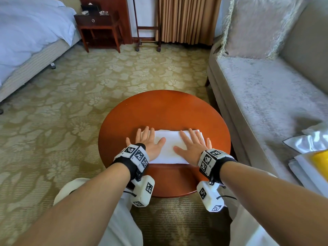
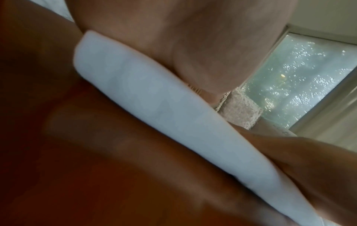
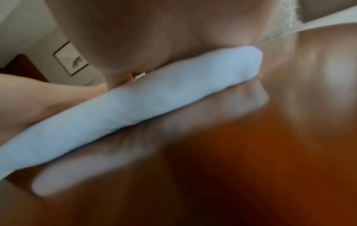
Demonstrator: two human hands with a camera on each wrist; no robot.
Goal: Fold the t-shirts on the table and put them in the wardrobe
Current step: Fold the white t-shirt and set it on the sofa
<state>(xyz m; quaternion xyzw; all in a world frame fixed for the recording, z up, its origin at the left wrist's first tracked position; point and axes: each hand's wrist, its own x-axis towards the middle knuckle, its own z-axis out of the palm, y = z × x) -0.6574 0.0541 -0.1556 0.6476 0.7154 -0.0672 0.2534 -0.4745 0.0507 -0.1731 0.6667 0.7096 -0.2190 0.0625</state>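
Note:
A white t-shirt (image 1: 171, 144), folded into a small thick rectangle, lies on the round red-brown table (image 1: 165, 107). My left hand (image 1: 149, 141) lies flat, fingers straight, on the shirt's left end and partly on the table. My right hand (image 1: 192, 143) presses flat on the shirt's right half with fingers spread. In the left wrist view the folded shirt (image 2: 164, 110) shows as a thick white edge under my palm (image 2: 173, 38). The right wrist view shows the same folded edge (image 3: 135, 105) beneath my right palm (image 3: 154, 38). No wardrobe is in view.
A grey sofa (image 1: 266, 96) with a cushion (image 1: 255, 27) stands right of the table; white and yellow items (image 1: 312, 157) lie on its seat. A bed (image 1: 30, 43) is at the far left, a dark nightstand (image 1: 99, 27) and curtains (image 1: 188, 18) behind. Patterned carpet (image 1: 88, 89) surrounds the table.

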